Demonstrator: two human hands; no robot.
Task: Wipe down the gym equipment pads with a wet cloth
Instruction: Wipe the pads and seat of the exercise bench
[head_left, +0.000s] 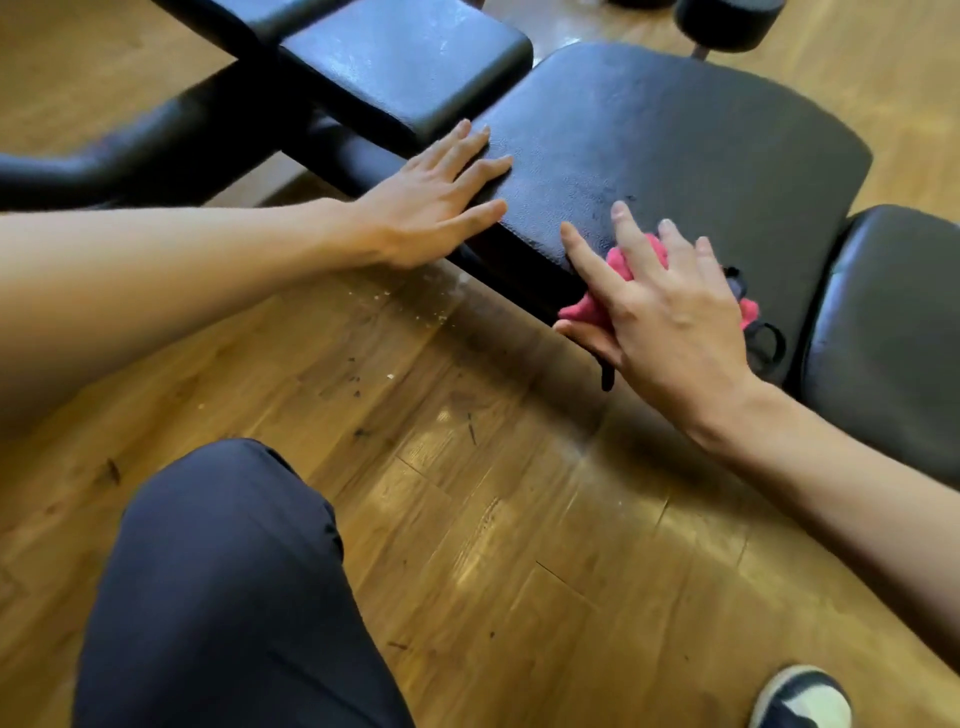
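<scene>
One bunched pink terry cloth (621, 262) lies on the near edge of the middle pad (675, 145), one of three flat black grained-vinyl pads. The right hand (670, 317) presses it with fingers spread straight. The left hand (431, 208) rests flat on the same pad, fingers straight.

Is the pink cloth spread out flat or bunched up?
Bunched up. The cloth shows as crumpled pink lumps poking out between the fingers of the right hand, which presses it on the pad's near edge.
</scene>
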